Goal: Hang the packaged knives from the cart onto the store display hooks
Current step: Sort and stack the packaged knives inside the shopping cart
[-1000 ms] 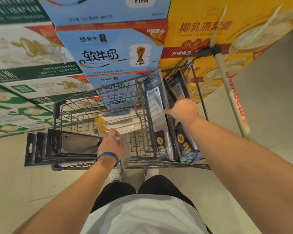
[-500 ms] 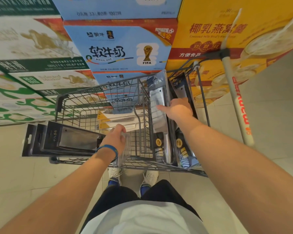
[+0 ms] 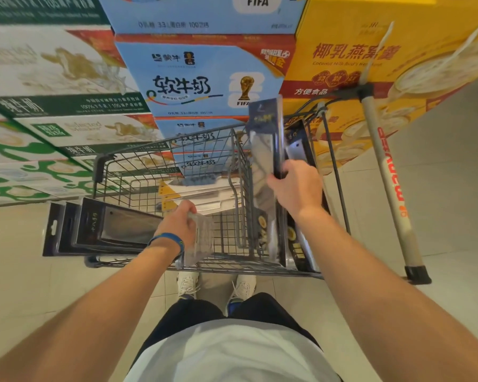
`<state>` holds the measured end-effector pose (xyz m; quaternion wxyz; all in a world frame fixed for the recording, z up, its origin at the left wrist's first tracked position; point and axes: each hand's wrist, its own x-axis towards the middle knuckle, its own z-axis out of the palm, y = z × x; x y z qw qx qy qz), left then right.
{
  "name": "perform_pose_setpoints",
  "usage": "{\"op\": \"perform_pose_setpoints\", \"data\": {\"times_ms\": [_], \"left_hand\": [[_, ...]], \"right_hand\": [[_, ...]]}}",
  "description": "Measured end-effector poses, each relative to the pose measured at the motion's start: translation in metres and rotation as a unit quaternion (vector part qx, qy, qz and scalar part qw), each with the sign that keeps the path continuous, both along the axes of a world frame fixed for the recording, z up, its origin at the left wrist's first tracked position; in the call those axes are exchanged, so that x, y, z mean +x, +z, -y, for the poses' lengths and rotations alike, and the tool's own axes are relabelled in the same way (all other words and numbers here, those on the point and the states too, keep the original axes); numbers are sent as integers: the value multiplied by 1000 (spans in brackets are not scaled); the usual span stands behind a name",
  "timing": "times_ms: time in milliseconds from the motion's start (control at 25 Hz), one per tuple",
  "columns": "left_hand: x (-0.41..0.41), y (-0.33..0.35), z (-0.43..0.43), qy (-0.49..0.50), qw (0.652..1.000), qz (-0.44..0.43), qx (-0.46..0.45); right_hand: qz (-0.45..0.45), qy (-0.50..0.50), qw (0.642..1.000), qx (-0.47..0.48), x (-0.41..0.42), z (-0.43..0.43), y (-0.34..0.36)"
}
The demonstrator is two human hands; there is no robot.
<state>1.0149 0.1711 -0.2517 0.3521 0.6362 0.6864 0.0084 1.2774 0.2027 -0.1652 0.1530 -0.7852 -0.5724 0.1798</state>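
A wire shopping cart (image 3: 116,172) stands in front of me. My left hand (image 3: 178,224) grips a stack of dark packaged knives (image 3: 100,230) that stick out sideways over the cart's left rim. My right hand (image 3: 295,186) grips one upright packaged knife (image 3: 264,150) by its edge, lifted partly out of the cart's right section. More packaged knives (image 3: 298,150) stand upright just right of it. No display hooks are in view.
Stacked blue milk cartons (image 3: 199,78), green and white cartons (image 3: 44,86) and yellow boxes (image 3: 351,59) rise behind the cart. White and yellow packages (image 3: 193,194) lie in the basket. A white pole with red lettering (image 3: 387,172) leans at the right. Pale tiled floor surrounds the cart.
My right hand has closed on the upright packaged knife and raised it higher out of the cart. My left hand keeps its stack in the same place.
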Motion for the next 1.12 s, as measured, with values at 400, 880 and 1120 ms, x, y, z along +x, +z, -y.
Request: {"op": "perform_pose_setpoints", "data": {"times_ms": [400,880,1120], "left_hand": [[-29,3,-8,-35,998,-43,10],[-52,16,-11,-115,990,-21,-80],[-79,13,-15,-99,992,-21,-79]], "right_hand": [[-39,-86,948,304,-35,5,89],[-90,-47,893,438,-106,-7,183],[-152,28,944,292,-169,39,98]]}}
